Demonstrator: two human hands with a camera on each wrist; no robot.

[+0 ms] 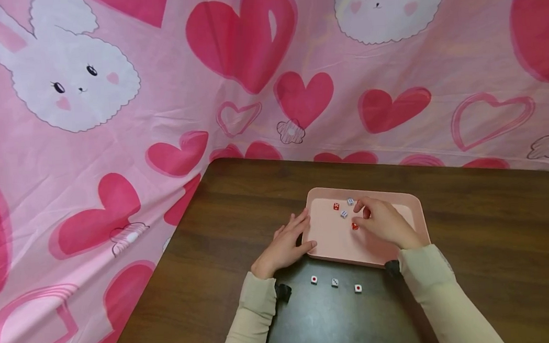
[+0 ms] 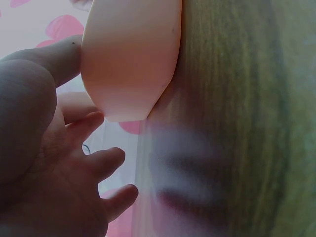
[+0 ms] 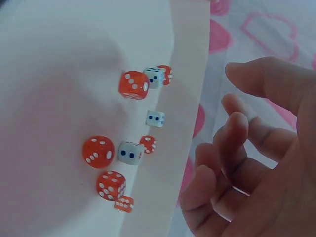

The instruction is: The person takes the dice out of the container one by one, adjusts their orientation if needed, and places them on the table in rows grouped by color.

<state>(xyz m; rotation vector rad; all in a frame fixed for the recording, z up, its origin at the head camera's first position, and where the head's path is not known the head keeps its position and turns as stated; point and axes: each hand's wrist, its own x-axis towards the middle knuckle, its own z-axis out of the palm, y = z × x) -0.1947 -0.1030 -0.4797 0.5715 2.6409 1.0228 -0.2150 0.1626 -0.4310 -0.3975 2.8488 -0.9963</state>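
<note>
A pink tray [image 1: 328, 241] lies on the table. My left hand [image 1: 284, 248] rests at its left end, thumb and fingers touching the rim; in the left wrist view, the thumb and forefinger meet the tray wall [image 2: 133, 64] while the other fingers spread loosely. Over the tray's right half hovers my right hand [image 1: 387, 222], fingers bent, thumb apart, with nothing between them. A red die [image 1: 354, 226] lies right below its fingertips. Just left are another red die [image 1: 336, 206] and white dice [image 1: 344, 214]. More red dice [image 3: 98, 152], partly hidden from the head view, show in the right wrist view.
Three white dice stand in a row on the table before the tray: a left die [image 1: 314, 280], a middle die [image 1: 335, 282] and a right die [image 1: 358, 288]. The brown wooden table [image 1: 500, 241] meets a pink heart-patterned cloth [image 1: 127, 149] at its back and left.
</note>
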